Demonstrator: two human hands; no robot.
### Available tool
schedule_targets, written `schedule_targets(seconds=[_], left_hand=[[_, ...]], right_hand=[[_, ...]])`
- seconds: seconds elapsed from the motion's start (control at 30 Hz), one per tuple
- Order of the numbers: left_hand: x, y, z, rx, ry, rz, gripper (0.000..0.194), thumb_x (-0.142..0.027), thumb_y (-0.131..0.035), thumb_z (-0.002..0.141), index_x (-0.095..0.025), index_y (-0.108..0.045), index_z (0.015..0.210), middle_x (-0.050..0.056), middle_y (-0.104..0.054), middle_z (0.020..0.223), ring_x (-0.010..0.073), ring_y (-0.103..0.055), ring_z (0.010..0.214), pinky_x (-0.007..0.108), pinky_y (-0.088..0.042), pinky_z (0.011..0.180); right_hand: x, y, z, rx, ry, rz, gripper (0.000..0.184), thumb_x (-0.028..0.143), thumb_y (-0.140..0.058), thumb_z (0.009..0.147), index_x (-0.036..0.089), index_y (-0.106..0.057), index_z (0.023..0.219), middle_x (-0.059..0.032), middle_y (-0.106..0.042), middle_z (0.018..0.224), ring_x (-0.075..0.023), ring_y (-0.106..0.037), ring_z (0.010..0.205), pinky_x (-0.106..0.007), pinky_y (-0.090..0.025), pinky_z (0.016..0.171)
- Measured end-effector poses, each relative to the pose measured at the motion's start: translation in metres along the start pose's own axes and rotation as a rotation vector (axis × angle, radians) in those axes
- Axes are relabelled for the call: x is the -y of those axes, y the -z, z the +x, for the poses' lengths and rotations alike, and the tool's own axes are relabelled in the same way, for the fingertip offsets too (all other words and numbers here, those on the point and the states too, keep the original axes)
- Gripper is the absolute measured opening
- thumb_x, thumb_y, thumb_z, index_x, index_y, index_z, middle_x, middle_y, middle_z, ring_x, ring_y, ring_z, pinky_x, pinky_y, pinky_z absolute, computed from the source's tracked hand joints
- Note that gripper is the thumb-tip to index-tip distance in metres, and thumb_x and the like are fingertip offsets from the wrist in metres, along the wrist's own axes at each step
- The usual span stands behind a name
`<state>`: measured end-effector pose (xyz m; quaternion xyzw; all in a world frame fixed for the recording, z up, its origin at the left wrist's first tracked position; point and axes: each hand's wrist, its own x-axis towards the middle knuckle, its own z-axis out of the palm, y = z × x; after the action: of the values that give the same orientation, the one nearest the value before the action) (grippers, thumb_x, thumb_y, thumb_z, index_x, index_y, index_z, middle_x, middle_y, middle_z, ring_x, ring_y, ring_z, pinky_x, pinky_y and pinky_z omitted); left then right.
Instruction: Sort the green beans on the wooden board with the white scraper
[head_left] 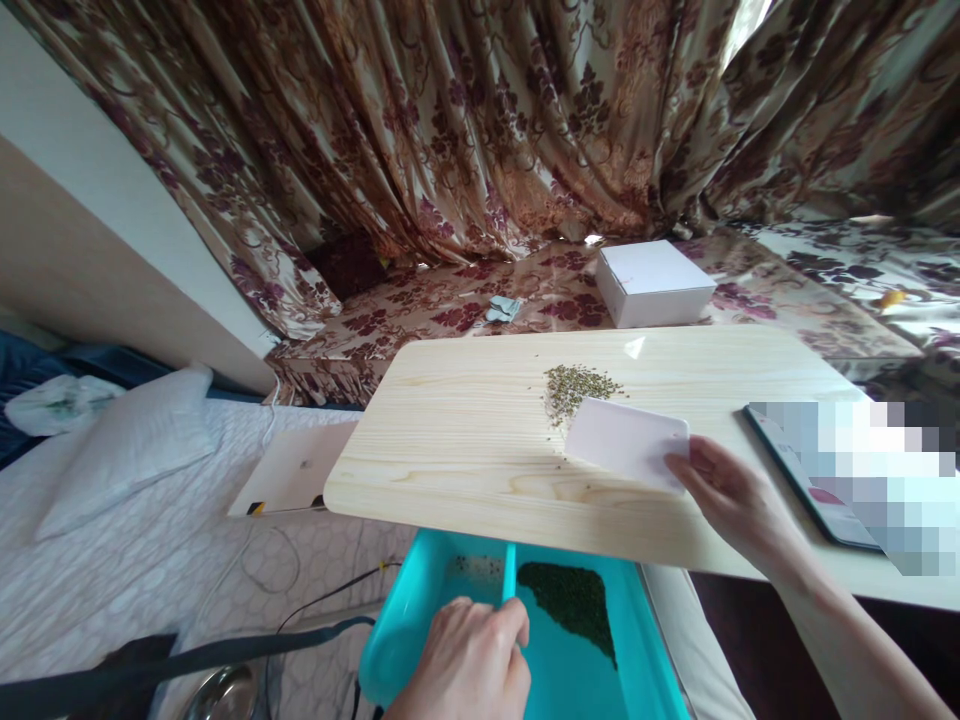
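Note:
My right hand (720, 490) pinches one end of a thin white rectangular board (626, 440) with rounded corners. The board's far end touches or nearly touches a loose pile of small greenish-brown grains (574, 390) on the pale wooden table (450, 430). A few grains lie scattered around the pile. Below the table's near edge is a turquoise two-part tub (390, 620). Its right compartment holds a layer of dark green grains (570, 600); a few specks lie in the left one. My left hand (472, 655) is closed at the tub's divider, its fingertips hidden.
At the table's right lies a tablet-like device (814, 480), partly blurred. Behind the table, a white box (652, 280) and a light-blue cloth item (502, 308) rest on the patterned ledge. To the left are a bed with a pillow (135, 450), a metal bowl (221, 695) and cables.

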<state>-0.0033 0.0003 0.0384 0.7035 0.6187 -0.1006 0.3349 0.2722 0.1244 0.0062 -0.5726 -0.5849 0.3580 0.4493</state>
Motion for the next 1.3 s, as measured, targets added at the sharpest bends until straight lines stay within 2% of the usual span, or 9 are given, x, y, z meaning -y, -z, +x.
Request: schedule_targets(seconds=[0.17, 0.57, 0.73, 0.97, 1.13, 1.23, 1.3], left_hand=[[0.0, 0.001, 0.0, 0.002, 0.001, 0.004, 0.031, -0.015, -0.037, 0.081, -0.024, -0.06, 0.098, 0.005, -0.065, 0.092, 0.0223, -0.057, 0.095, 0.033, -0.041, 0.086], [0.001, -0.002, -0.001, -0.012, -0.004, -0.005, 0.03, -0.014, -0.036, 0.081, -0.024, -0.06, 0.097, 0.005, -0.065, 0.091, 0.0226, -0.057, 0.094, 0.034, -0.041, 0.085], [0.001, -0.002, -0.002, -0.019, -0.009, 0.0, 0.03, -0.014, -0.036, 0.081, -0.024, -0.06, 0.097, 0.005, -0.065, 0.091, 0.0229, -0.057, 0.094, 0.034, -0.041, 0.084], [-0.001, 0.0, -0.003, -0.001, -0.016, -0.002, 0.03, -0.015, -0.036, 0.082, -0.024, -0.059, 0.098, 0.005, -0.064, 0.091, 0.0227, -0.057, 0.094, 0.034, -0.041, 0.085], [0.0, 0.001, -0.003, -0.008, -0.011, -0.02, 0.029, -0.015, -0.036, 0.083, -0.025, -0.06, 0.097, 0.004, -0.064, 0.092, 0.0225, -0.057, 0.094, 0.033, -0.04, 0.085], [0.001, 0.0, -0.003, -0.015, -0.011, -0.033, 0.029, -0.015, -0.036, 0.083, -0.025, -0.059, 0.097, 0.004, -0.064, 0.091, 0.022, -0.057, 0.094, 0.033, -0.04, 0.084], [0.001, -0.001, -0.003, -0.02, -0.012, -0.036, 0.029, -0.015, -0.036, 0.083, -0.025, -0.059, 0.096, 0.004, -0.064, 0.091, 0.0219, -0.057, 0.093, 0.033, -0.04, 0.084]], right_hand=[[0.0, 0.002, -0.001, 0.049, 0.039, -0.006, 0.035, 0.057, -0.065, 0.074, 0.023, -0.062, 0.076, -0.0055, -0.071, 0.073, -0.0208, -0.068, 0.067, -0.028, -0.056, 0.059], [0.002, -0.005, -0.002, 0.062, 0.034, 0.029, 0.04, 0.062, -0.064, 0.072, 0.023, -0.06, 0.078, -0.0058, -0.072, 0.075, -0.0208, -0.068, 0.067, -0.032, -0.059, 0.068], [0.0, 0.001, -0.005, 0.099, 0.038, 0.005, 0.038, 0.061, -0.063, 0.074, 0.022, -0.061, 0.077, -0.0042, -0.069, 0.07, -0.0206, -0.067, 0.067, -0.028, -0.057, 0.061], [-0.005, 0.001, -0.006, 0.073, 0.04, 0.041, 0.039, 0.06, -0.065, 0.073, 0.022, -0.061, 0.08, -0.0053, -0.071, 0.075, -0.0209, -0.067, 0.069, -0.03, -0.056, 0.064], [-0.009, -0.004, -0.007, 0.102, 0.03, 0.052, 0.037, 0.059, -0.065, 0.073, 0.023, -0.06, 0.075, -0.0033, -0.068, 0.069, -0.0201, -0.066, 0.067, -0.028, -0.054, 0.061], [-0.009, 0.0, -0.008, 0.121, 0.024, 0.066, 0.036, 0.057, -0.066, 0.073, 0.023, -0.058, 0.072, -0.0027, -0.067, 0.067, -0.0199, -0.065, 0.067, -0.027, -0.054, 0.06], [-0.007, 0.005, -0.01, 0.077, -0.003, 0.056, 0.034, 0.056, -0.067, 0.072, 0.023, -0.059, 0.073, -0.0033, -0.069, 0.069, -0.0209, -0.066, 0.069, -0.028, -0.055, 0.062]])
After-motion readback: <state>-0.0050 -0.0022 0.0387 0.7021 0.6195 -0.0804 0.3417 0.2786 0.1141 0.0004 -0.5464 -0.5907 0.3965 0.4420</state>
